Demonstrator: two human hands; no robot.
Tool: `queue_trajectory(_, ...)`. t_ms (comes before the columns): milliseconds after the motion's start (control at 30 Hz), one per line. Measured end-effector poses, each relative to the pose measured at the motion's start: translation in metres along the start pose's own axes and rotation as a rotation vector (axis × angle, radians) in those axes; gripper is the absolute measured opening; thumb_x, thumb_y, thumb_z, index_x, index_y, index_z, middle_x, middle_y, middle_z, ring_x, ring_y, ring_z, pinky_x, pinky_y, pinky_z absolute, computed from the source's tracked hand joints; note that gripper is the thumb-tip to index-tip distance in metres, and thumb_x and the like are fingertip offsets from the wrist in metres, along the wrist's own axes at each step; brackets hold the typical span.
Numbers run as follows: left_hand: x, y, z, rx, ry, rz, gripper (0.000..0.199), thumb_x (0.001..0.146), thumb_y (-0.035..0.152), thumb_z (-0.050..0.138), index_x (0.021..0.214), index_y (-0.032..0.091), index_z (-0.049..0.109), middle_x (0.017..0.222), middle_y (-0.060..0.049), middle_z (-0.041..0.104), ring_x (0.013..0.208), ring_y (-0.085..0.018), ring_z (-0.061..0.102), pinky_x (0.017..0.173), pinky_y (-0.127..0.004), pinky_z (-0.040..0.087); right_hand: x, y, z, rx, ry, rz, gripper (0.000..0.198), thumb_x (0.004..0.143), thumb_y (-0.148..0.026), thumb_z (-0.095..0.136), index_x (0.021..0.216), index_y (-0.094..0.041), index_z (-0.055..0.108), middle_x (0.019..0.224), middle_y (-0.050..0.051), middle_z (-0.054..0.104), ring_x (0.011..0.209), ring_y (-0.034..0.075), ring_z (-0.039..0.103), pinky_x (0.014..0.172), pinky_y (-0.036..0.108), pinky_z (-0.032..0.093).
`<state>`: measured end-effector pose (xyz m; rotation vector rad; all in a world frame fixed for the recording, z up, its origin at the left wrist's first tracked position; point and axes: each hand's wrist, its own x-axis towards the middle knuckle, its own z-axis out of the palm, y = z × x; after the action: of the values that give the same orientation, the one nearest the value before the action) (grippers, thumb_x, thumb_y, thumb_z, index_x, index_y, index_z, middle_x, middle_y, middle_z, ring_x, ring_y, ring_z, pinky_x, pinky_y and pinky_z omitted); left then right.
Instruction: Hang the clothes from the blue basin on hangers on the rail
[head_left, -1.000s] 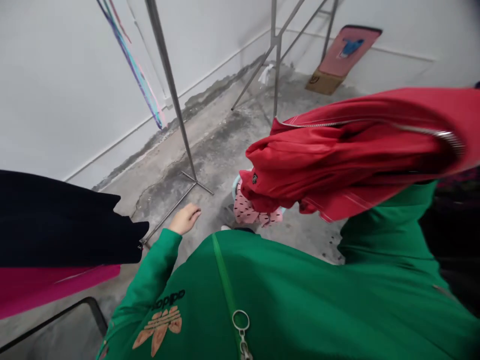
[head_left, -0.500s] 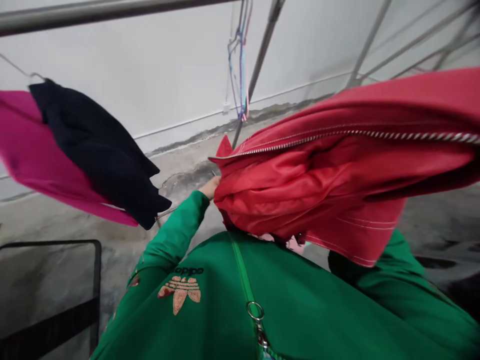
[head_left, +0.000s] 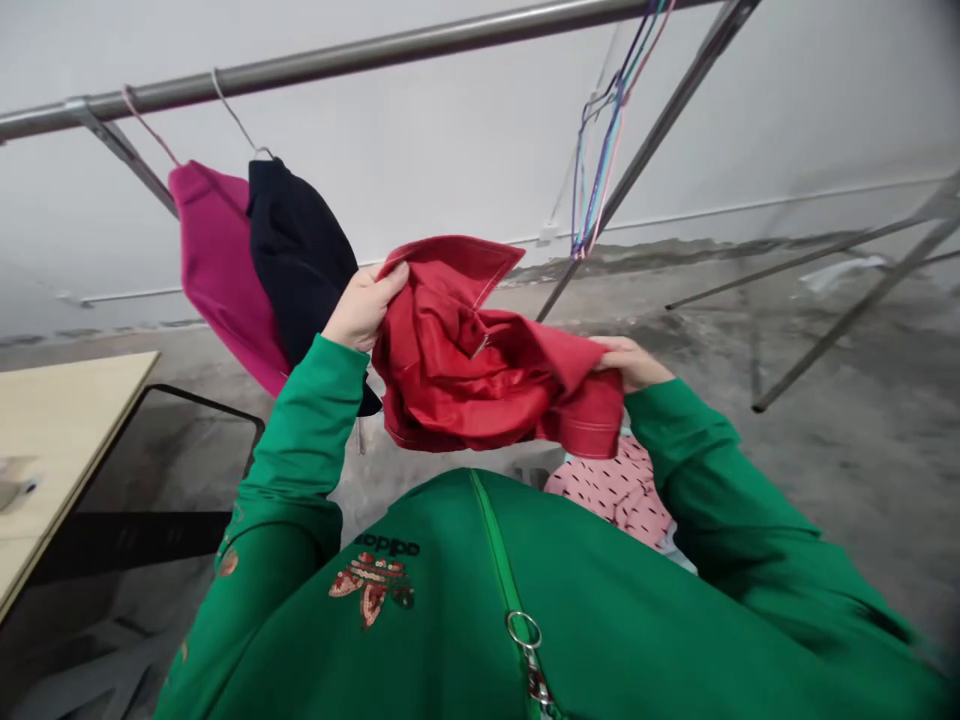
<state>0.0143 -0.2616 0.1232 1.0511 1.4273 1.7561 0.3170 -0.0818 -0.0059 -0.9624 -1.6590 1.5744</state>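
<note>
A: Where to find the red jacket [head_left: 480, 380]?

B: At the centre of the scene, bunched and held up between both hands, just beyond the green zip-up top [head_left: 450, 600] of the wearer and above the grey concrete floor [head_left: 712, 370].

A: State of the left grip?

B: Grasping the left end of the red jacket with the left hand [head_left: 367, 306]; thumb laid over the cloth, beside a flap edged with pale stitching and spread toward the far side.

A: And of the right?

B: Grasping the opposite end with the right hand [head_left: 631, 364]; cloth caught at the fingertips, some of the fingers hidden by the fold. Between the two hands, note crumpled folds sagging toward the near side.

A: Items at far left?

B: Suspended by hangers from a metal clothes rail [head_left: 420, 38]: a magenta garment [head_left: 217, 270] and, just to its right, a navy garment [head_left: 300, 245], partly behind the left hand in this view. Farther right along the rail, a bundle of slim coloured hangers [head_left: 600, 150].

A: Items nearer?

B: At near left, a pale tabletop [head_left: 75, 405]; below the right forearm, a pink cloth with dark dashes [head_left: 619, 485], partly covered by the sleeve.
</note>
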Motion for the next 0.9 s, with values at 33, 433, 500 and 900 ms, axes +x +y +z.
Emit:
queue_trajectory(33,-0.002,0.006,0.007,0.018,-0.022,-0.022,0.024,0.084,0.031,0.065,0.091,0.008,0.065,0.085,-0.003,0.070,0.100,-0.024,0.068,0.090,-0.038,0.055,0.001,-0.005,0.008,-0.014,-0.119,0.028,0.046,0.048,-0.038,0.082,0.084,-0.011,0.070,0.096,0.016,0.070,0.091,0.030,0.066,0.085,0.049,0.051)
queue_trajectory(433,-0.009,0.002,0.022,0.297,-0.334,-0.156,0.022,0.074,0.024,0.073,0.085,0.006,0.068,0.069,-0.001,0.066,0.071,-0.017,0.067,0.075,-0.035,0.056,0.008,-0.079,0.130,0.282,-0.456,-0.251,0.055,0.059,-0.049,0.081,0.098,-0.013,0.068,0.101,0.006,0.070,0.104,0.025,0.063,0.101,0.045,0.047)
queue_trajectory(500,-0.009,-0.012,-0.009,0.374,-0.358,-0.214,0.027,0.064,0.023,0.080,0.081,0.008,0.067,0.064,0.002,0.064,0.062,-0.014,0.063,0.066,-0.028,0.054,0.006,-0.087,0.127,0.387,-0.461,-0.171,0.040,0.062,-0.040,0.080,0.090,-0.012,0.069,0.089,0.004,0.071,0.093,0.023,0.067,0.094,0.042,0.051)
queue_trajectory(900,-0.062,-0.115,-0.056,0.129,-0.018,-0.141,0.051,0.075,0.055,0.065,0.110,0.018,0.058,0.083,-0.002,0.065,0.071,-0.014,0.061,0.073,-0.027,0.050,0.009,-0.094,0.128,0.621,-0.516,0.316,0.011,0.082,-0.024,0.059,0.082,-0.014,0.063,0.074,0.005,0.071,0.084,0.021,0.069,0.087,0.036,0.057)
